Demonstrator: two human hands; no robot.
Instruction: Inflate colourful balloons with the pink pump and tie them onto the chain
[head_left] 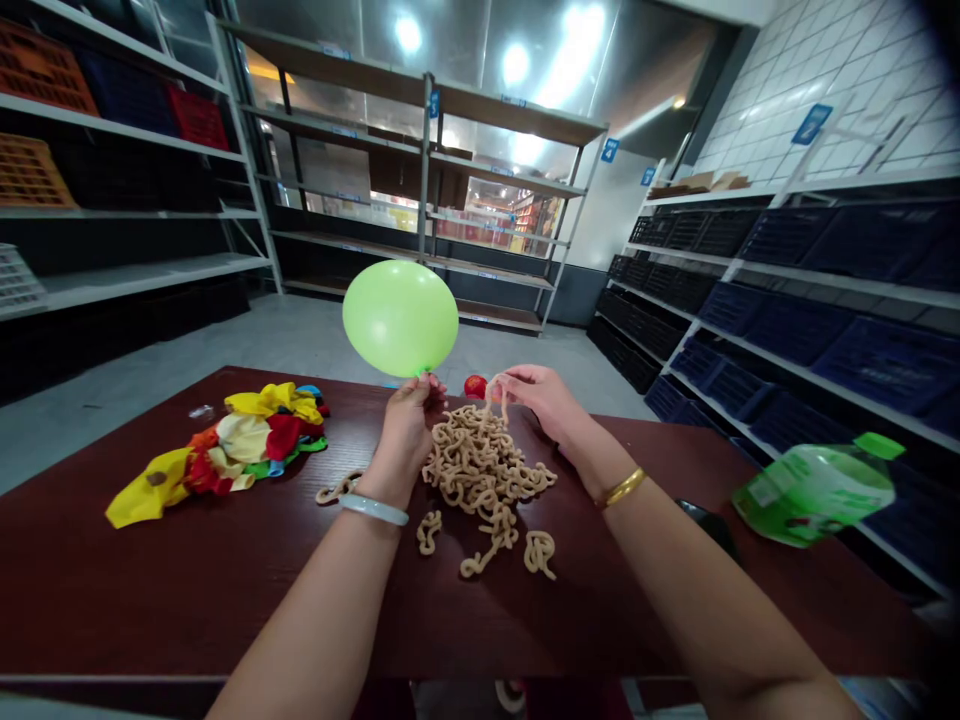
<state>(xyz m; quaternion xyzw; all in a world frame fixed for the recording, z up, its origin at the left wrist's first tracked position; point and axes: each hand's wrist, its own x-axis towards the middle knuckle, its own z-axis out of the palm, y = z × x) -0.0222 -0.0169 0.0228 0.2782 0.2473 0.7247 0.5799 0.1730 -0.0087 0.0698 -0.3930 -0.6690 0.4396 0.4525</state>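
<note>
So far, one green balloon (401, 318) inflated, neck pinched by left hand (411, 412) near far edge of table (225, 610); right hand (541, 400) grasps tan strand (490, 393) above strand heap (480, 460). Knot: cannot tell. Flat balloons (244, 438) at left, apparently untouched.

A dark red-brown desk (225, 600) was observed. Uninflated balloons (244, 440) were found heaped along its left edge. Beige strands (480, 460) were piled toward the far edge, some lying loose. By the right edge, a green-capped bottle (814, 495) was noted.
</note>
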